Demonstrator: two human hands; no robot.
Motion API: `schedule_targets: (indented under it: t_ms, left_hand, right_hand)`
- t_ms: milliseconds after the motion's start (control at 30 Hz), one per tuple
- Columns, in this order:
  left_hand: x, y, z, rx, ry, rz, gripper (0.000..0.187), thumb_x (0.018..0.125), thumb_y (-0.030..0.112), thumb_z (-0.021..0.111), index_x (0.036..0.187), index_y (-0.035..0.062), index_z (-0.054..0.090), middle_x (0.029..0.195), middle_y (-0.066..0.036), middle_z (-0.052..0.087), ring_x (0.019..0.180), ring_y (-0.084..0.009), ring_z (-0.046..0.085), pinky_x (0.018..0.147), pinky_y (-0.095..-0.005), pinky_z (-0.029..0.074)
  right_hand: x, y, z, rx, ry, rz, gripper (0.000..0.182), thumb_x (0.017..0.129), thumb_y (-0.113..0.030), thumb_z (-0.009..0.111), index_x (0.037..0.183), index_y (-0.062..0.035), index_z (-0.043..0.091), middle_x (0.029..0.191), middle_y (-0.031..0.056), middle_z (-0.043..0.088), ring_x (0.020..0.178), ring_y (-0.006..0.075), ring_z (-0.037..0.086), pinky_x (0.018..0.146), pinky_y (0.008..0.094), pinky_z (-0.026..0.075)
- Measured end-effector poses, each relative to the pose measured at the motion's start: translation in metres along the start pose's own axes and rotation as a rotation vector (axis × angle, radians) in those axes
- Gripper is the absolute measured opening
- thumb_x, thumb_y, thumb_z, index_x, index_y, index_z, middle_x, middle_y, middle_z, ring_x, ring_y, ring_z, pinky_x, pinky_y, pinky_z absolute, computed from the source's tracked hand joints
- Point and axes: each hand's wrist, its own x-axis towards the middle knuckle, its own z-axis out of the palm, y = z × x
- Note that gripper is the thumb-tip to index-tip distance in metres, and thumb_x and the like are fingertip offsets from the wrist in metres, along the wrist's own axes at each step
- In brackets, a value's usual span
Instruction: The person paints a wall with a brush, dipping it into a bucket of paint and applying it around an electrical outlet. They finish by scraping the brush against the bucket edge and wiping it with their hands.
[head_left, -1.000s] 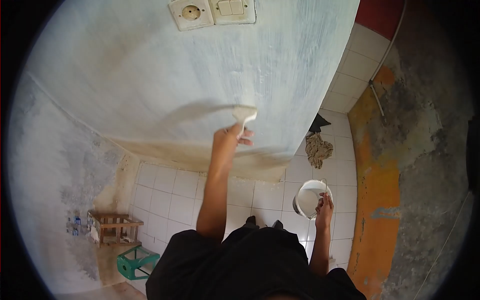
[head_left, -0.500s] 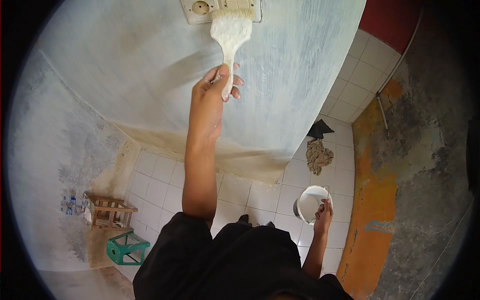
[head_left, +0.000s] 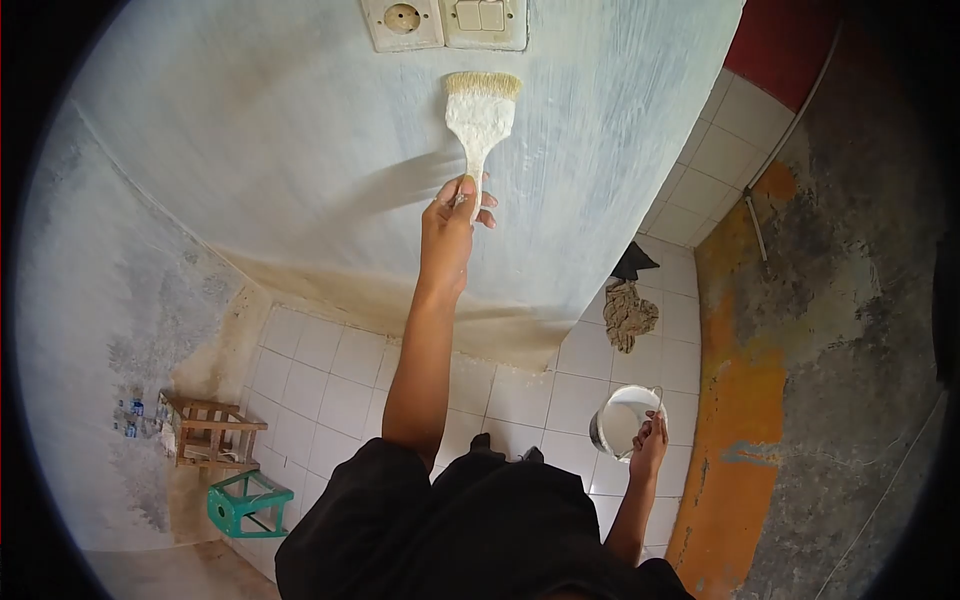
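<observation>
My left hand point(head_left: 449, 228) is closed round the handle of a wide paintbrush point(head_left: 481, 118), whose body is coated in white paint. Its pale bristles point up and lie against or close to the bluish-white streaked wall point(head_left: 330, 120). Just above the bristles, a light switch point(head_left: 487, 22) and a power socket point(head_left: 402, 22) sit side by side on the wall. Low at the right, my right hand point(head_left: 650, 440) grips the rim and handle side of a white bucket point(head_left: 602, 418), with whitish paint inside.
A crumpled brown cloth point(head_left: 630, 318) and a black item point(head_left: 635, 261) lie on the white tiled floor point(head_left: 520, 398). At the left stand a wooden stool point(head_left: 215, 430) and a green plastic stool point(head_left: 250, 503). An orange and grey patchy wall point(head_left: 740, 420) rises on the right.
The paintbrush in my left hand has moved down the wall and slightly right, off the light switch, which shows fully now. My right hand keeps hold of the bucket.
</observation>
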Motion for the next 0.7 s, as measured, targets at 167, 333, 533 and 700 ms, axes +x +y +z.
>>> schedule_targets:
  t_ms: [167, 333, 533, 700]
  left_hand:
    - [-0.01, -0.025, -0.012, 0.021, 0.002, -0.037, 0.041, 0.1, 0.035, 0.054, 0.115, -0.0025, 0.061, 0.081, -0.005, 0.059, 0.067, -0.012, 0.05, 0.069, -0.0256, 0.042]
    - [-0.027, -0.087, -0.037, 0.024, 0.008, -0.123, 0.042, 0.099, 0.038, 0.055, 0.112, -0.0014, 0.061, 0.082, -0.004, 0.06, 0.068, -0.0114, 0.05, 0.067, -0.0252, 0.042]
    - [-0.047, -0.22, -0.08, -0.047, 0.048, -0.214, 0.037, 0.099, 0.034, 0.056, 0.113, -0.0009, 0.061, 0.082, -0.003, 0.061, 0.067, -0.0094, 0.05, 0.063, -0.0237, 0.042]
    - [-0.076, -0.33, -0.117, -0.003, 0.089, -0.383, 0.037, 0.099, 0.032, 0.057, 0.115, -0.0018, 0.06, 0.082, -0.003, 0.061, 0.065, -0.008, 0.049, 0.06, -0.0227, 0.042]
  right_hand:
    - [-0.005, 0.004, 0.006, -0.001, 0.0, 0.007, 0.024, 0.1, -0.032, 0.054, 0.097, -0.0089, 0.061, 0.063, -0.0066, 0.039, 0.05, 0.0016, 0.028, 0.046, 0.0196, 0.023]
    - [-0.011, 0.011, 0.013, 0.016, -0.016, 0.012, 0.023, 0.1, -0.03, 0.053, 0.097, -0.0089, 0.061, 0.063, -0.0066, 0.039, 0.05, 0.0016, 0.027, 0.046, 0.0199, 0.022]
    - [-0.022, 0.006, 0.024, -0.023, -0.037, 0.026, 0.023, 0.101, -0.03, 0.051, 0.098, -0.0089, 0.06, 0.064, -0.0066, 0.039, 0.051, 0.0018, 0.028, 0.047, 0.0198, 0.023]
    - [-0.028, 0.002, 0.032, -0.059, -0.038, 0.015, 0.025, 0.102, -0.031, 0.05, 0.098, -0.0083, 0.06, 0.065, -0.0063, 0.039, 0.051, 0.0018, 0.028, 0.047, 0.0199, 0.022]
